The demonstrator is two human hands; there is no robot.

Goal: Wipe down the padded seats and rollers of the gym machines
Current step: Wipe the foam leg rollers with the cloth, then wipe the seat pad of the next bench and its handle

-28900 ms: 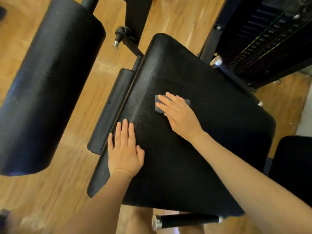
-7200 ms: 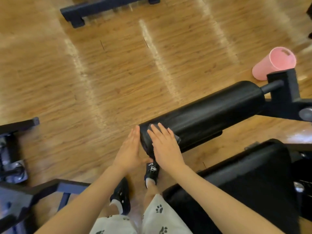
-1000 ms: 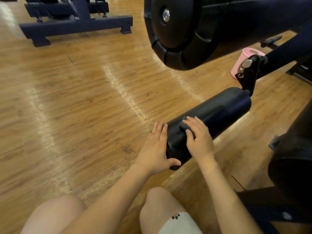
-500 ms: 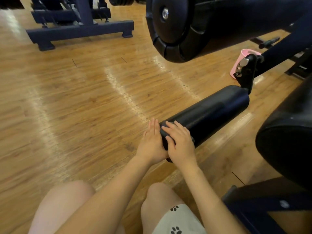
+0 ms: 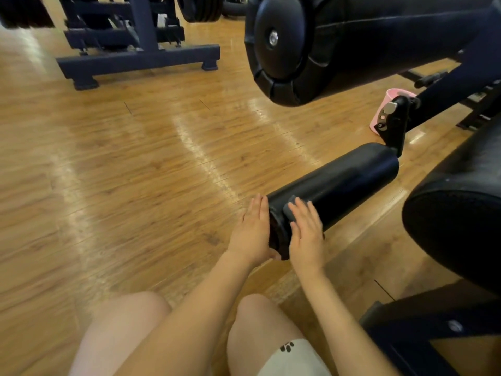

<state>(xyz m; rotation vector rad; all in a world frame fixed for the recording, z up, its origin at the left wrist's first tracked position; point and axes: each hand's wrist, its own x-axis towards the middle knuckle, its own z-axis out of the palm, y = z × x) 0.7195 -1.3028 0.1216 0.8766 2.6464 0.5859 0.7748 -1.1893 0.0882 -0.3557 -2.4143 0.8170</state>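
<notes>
at the roller's (image 5: 336, 183) near end, brace your flat left hand (image 5: 253, 232) on its cap while your right hand's (image 5: 307, 234) straight fingers press the cloth (image 5: 289, 210) around.

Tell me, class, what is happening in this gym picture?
A person crouches on the wood floor by a gym machine. The right hand presses a grey cloth flat on the near end of the low black roller, while the left hand lies flat against its end cap. A larger roller hangs above.
</notes>
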